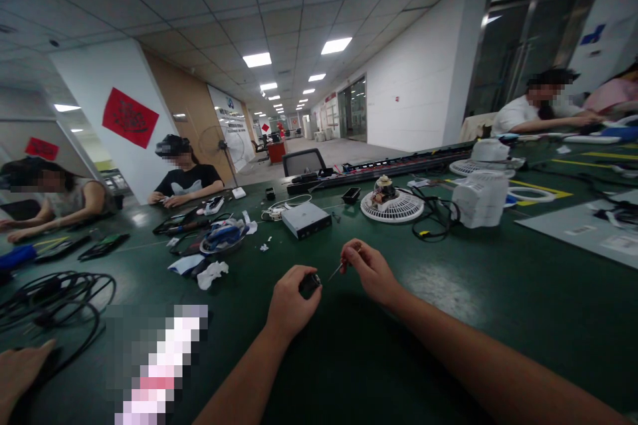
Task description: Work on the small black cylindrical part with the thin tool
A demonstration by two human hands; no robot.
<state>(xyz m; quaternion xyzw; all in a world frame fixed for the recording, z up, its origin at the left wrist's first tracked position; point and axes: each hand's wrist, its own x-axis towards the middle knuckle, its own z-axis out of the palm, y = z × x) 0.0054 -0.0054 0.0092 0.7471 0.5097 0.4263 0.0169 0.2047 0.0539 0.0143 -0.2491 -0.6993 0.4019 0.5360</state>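
My left hand grips a small black part between thumb and fingers, just above the green tabletop. Its exact kind is not clear; a bit of metal shows at its right end. In my right hand is a screwdriver, its thin metal shaft slanting down and left toward the black part. The tip is close to that part, but I cannot tell whether they touch. My fingers cover most of the handle. Beyond both hands lies a silver disc drive with a black front.
A white fan grille with a motor, a white plastic housing and black cables stand right of centre. Crumpled tissue and coiled black cable are at left. Another person's hand rests lower left. Several people sit around the table.
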